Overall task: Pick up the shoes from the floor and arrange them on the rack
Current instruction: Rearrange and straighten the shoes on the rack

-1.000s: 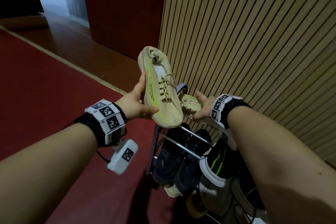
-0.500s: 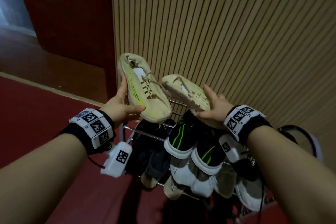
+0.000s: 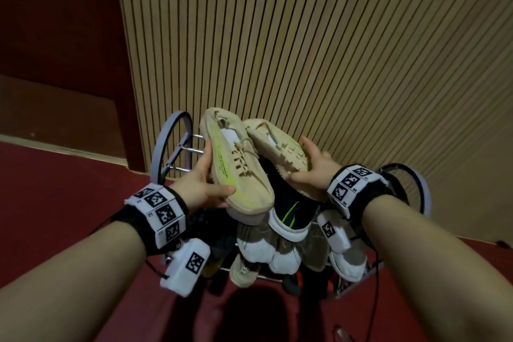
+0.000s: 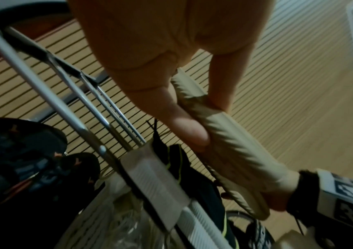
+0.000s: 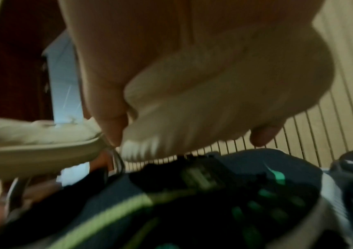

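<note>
Beige lace-up sneakers (image 3: 238,172), one gripped in each of two hands (image 3: 204,183), above rack (image 3: 169,144).

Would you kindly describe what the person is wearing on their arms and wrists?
Both forearms are bare, without sleeves. Each wrist carries a black band ringed with white square-code tags, and a white tagged camera box hangs beneath, with thin black cables trailing.

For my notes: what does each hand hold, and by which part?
Left hand grips one beige shoe by its side; right hand grips the other at its side.
</note>
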The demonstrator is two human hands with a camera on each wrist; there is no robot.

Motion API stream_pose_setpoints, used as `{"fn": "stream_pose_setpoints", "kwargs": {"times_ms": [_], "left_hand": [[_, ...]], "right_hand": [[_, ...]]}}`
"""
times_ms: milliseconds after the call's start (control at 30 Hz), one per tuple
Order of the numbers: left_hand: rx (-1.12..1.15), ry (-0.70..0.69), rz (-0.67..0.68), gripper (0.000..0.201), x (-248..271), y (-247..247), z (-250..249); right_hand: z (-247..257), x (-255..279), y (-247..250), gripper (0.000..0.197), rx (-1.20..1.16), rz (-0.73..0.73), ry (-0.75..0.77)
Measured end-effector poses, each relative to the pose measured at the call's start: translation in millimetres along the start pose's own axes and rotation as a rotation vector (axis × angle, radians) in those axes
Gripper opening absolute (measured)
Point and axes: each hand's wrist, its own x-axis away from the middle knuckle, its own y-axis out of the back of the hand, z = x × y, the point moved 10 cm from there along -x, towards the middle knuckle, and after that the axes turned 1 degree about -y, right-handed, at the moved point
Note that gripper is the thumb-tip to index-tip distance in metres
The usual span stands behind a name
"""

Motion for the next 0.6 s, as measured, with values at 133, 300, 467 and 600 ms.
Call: {"fn": "stream_pose_setpoints", "kwargs": {"times_ms": [133, 300, 467, 600], "left_hand": [[0.079, 0.086, -0.002, 0.109, -0.9, -10.7, 15.9], [0.109, 0.156, -0.041, 0.107, 3.6, -21.1, 20.7], [0.012, 0.225, -0.023, 0.1, 9.2, -22.5, 16.3], [0.028, 0.226, -0.04, 0.085, 11.7, -16.1, 14.9]], "right_hand": [[-4.1, -3.0, -18.8, 0.102, 0.035, 0.034, -0.039], [-7.1, -3.9, -34.6, 0.094, 0.047, 0.136, -0.066], [28.4, 9.5, -4.7, 0.064, 0.033, -0.014, 0.13], [43.7, 43.8, -19.7, 0.049, -0.059, 0.009, 0.221]]}}
